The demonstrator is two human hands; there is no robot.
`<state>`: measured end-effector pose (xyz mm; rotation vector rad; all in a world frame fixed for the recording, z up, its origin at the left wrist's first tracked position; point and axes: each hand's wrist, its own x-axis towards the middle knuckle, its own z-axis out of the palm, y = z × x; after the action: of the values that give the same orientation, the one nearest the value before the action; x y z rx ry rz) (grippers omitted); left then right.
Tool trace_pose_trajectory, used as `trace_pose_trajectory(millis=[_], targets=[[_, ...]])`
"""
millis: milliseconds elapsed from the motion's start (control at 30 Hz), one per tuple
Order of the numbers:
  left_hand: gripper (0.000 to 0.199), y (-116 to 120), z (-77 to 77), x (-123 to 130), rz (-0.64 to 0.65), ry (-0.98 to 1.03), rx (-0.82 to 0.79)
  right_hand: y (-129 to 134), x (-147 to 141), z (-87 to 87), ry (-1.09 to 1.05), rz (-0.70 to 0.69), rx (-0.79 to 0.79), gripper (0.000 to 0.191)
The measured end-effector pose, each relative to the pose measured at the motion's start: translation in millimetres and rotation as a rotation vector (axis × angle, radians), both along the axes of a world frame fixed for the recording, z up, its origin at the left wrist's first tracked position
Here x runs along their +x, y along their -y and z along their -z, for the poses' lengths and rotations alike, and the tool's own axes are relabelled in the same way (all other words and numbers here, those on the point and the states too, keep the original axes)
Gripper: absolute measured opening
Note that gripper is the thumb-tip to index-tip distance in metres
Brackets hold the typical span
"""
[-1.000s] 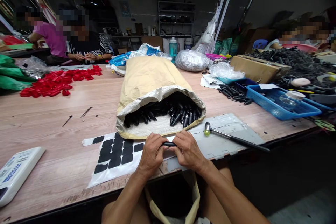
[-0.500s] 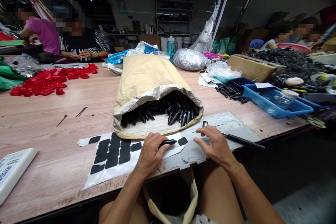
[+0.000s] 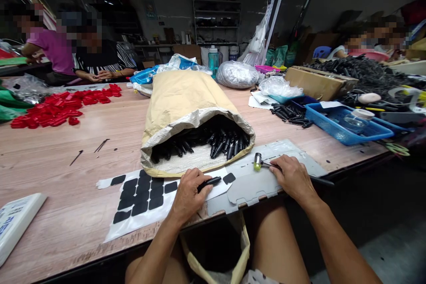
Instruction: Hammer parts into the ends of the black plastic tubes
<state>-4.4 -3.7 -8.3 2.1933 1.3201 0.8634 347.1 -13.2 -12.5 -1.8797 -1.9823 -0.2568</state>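
My left hand (image 3: pixel 190 193) is closed round a black pen-like part (image 3: pixel 211 182), whose end sticks out past the thumb. It rests above a white sheet with black rounded-square stickers (image 3: pixel 141 197). My right hand (image 3: pixel 293 175) has its fingers wrapped round the handle of a small hammer (image 3: pixel 257 162) with a metal head and a yellow face. The hammer lies low over a grey board (image 3: pixel 249 188) at the table edge. One loose black sticker (image 3: pixel 229 178) sits between the hands. Just beyond them, an open paper sack (image 3: pixel 189 91) shows many similar black parts (image 3: pixel 229 142) inside.
Red pieces (image 3: pixel 63 104) lie heaped at the left, near two seated people. A white box (image 3: pixel 20 224) stands at the left front edge. To the right are a blue basket (image 3: pixel 346 135), a cardboard box (image 3: pixel 321 83) and a large black heap (image 3: pixel 372 75).
My right hand has moved right and closed on the hammer handle; the hammer's head has turned, showing its yellow face. My left hand still holds the black part. The view has shifted slightly.
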Motion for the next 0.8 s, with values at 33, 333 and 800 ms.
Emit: trace_pose_trajectory(millis=[33,333,800], targets=[[0.020,0.0,-1.0,0.0,-0.003,0.008,-0.014,3.0,-2.4,-3.7,-0.018,-0.020,0.005,0.012],[0.021,-3.7,-2.2,0.3,-0.020,0.029,-0.084,30.4,-74.9,-26.0,-0.414,-0.242,-0.028,0.026],[0.018,-5.0,0.3,0.5,-0.022,0.059,-0.078,34.7,-135.0,-24.9,-0.271,-0.291,-0.070,0.037]])
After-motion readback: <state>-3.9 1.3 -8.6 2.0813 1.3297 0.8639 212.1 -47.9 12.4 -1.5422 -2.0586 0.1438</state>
